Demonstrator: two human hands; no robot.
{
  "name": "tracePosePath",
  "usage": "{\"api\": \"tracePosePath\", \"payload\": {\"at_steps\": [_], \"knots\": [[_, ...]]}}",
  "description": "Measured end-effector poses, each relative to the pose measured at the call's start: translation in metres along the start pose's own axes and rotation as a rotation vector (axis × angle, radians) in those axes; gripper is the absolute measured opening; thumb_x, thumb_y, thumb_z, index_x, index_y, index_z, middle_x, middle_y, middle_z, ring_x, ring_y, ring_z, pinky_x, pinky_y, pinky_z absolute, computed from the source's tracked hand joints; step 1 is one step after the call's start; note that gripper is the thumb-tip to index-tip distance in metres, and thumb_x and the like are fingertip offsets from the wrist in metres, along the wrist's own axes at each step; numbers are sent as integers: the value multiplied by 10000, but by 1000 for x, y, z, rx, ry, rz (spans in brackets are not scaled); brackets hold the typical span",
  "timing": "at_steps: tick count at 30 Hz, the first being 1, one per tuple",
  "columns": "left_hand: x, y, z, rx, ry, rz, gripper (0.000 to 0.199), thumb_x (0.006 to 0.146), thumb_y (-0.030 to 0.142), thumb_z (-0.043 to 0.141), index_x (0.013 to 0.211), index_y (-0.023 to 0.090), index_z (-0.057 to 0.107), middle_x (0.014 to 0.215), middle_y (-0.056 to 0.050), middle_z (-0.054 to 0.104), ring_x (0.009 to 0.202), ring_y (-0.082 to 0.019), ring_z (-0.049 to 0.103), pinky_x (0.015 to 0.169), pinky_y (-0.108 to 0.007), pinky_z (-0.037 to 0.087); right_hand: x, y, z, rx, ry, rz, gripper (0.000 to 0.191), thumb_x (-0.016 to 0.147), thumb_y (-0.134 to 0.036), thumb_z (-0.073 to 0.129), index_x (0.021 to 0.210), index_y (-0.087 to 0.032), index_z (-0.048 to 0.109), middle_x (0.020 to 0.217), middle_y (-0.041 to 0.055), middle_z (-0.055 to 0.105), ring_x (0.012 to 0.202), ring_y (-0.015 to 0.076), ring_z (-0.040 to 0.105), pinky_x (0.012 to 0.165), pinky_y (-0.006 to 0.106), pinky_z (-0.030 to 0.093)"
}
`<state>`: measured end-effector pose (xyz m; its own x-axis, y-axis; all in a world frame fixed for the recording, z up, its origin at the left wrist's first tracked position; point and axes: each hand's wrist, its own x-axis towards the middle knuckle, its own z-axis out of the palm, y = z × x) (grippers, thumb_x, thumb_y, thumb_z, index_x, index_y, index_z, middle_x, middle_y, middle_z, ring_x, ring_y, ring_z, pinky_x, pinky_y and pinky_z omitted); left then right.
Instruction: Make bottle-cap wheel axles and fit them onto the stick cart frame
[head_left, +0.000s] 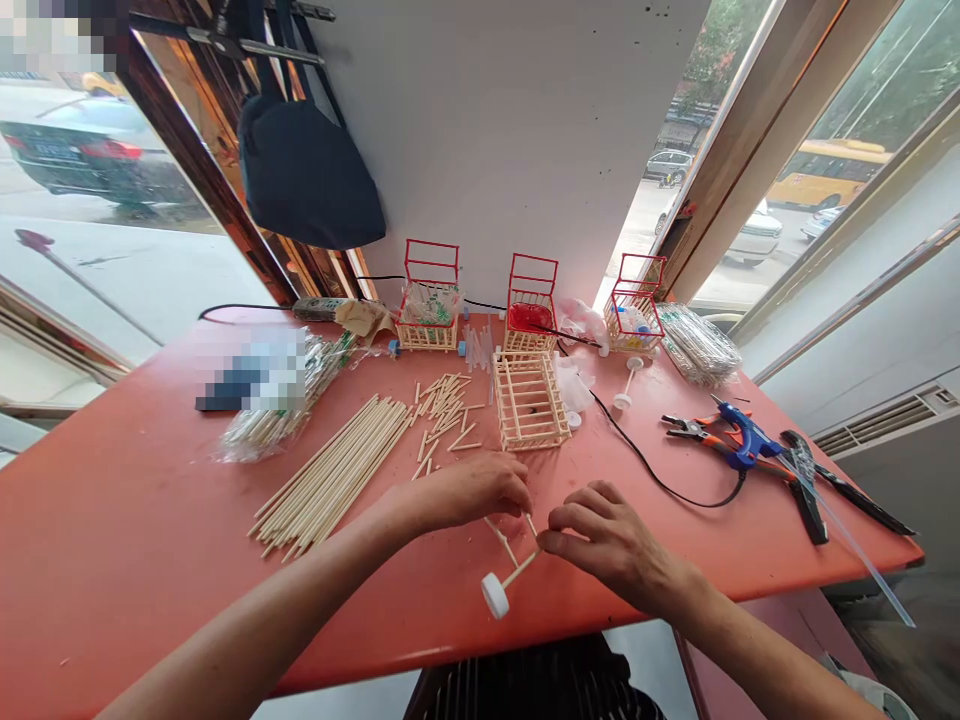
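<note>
Near the table's front edge, my left hand [491, 487] is closed with its fingertips pinching a short thin stick [531, 524]. My right hand [600, 540] is closed on the right end of a wooden axle stick [519, 571]. A white round wheel [495, 595] sits on the axle's lower left end. Another thin stick [501, 540] joins the axle at a slant, below my left hand. Just beyond my hands lies a crate-like frame of wooden sticks [532, 402].
Long sticks [334, 475] and short cut pieces [444, 400] lie left. Three small stick baskets with red frames [529, 310] stand at the back. A blue glue gun [750, 438], its black cable and pliers [694, 430] lie right. A wheeled axle [628, 383] is near the baskets.
</note>
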<state>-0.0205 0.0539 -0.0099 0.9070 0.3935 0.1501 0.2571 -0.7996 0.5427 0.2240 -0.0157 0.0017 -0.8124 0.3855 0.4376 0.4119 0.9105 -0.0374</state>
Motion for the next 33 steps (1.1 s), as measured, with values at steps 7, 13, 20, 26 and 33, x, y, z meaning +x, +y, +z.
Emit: {"api": "tracePosePath", "payload": {"at_steps": [7,13,20,26,33], "knots": [[-2,9,-12,-180,62,-148,206,988,206,602,879,166,773,815,-46,704,791,-172,632,735,-261,433,3,14,-7,-62,43,-32,190,1068,-127,500,1076,-181,682,969,36,724,861,157,585,806,338,388],[-5,8,-18,-486,-22,-343,196,918,220,613,984,134,777,774,-46,737,667,-142,653,610,-216,481,9,28,-23,-110,40,-125,242,1085,-104,425,1089,-168,659,986,40,734,938,160,598,843,337,398],[-11,-3,-7,-795,-111,-521,352,899,422,641,1057,139,779,717,-32,724,565,-112,629,561,-208,513,1,38,-27,-197,68,-187,188,990,-46,559,1047,-204,643,906,-9,676,821,129,575,785,311,397],[-16,1,2,-817,-60,-580,346,880,441,627,976,139,766,728,-36,719,645,-151,664,603,-237,534,-1,42,-25,-201,94,-229,176,995,-50,553,1043,-193,641,914,-7,712,805,123,587,784,313,395],[-22,20,5,-508,171,-600,200,873,280,626,908,152,776,883,-86,753,866,-243,658,799,-333,497,9,40,-22,-184,139,-244,177,1002,-45,541,1020,-180,655,908,-5,749,824,127,604,783,307,397]]}}
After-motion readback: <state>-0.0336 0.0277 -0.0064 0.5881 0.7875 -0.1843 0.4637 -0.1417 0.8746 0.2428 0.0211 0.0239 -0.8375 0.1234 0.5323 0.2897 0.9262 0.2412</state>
